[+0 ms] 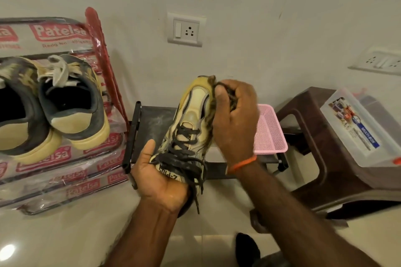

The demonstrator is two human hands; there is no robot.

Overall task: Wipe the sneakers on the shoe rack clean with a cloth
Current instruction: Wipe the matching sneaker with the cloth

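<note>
Plain pale wall (260,17) fills the upper half of the frame, with a switch-and-socket plate (186,29) near centre top. Below it a low dark shelf (152,123) carries a pink mesh basket (270,134); whether this shelf is part of the shoe rack cannot be told.

Step in hand: wiping one sneaker. The cream sneaker with dark laces (191,128) is held at frame centre, above the shelf, toe pointing up. The left hand (160,178) cups it from beneath at the heel end, thumb raised along its side. The right hand (235,115) is closed around a bunched dark cloth (227,93), pressed against the sneaker's right flank near the toe.

A second pair of sneakers (54,106), dark with cream soles, sits at left of frame on a plastic-wrapped rack (65,171). At right of frame a brown stool (314,158) bears a clear plastic box (360,130).

Assessment: the task is part done at most. The next move likely calls for drawing the cloth down the flank toward the laces, with the left hand turning the sneaker to present unwiped faces. The pair at left awaits attention.
</note>
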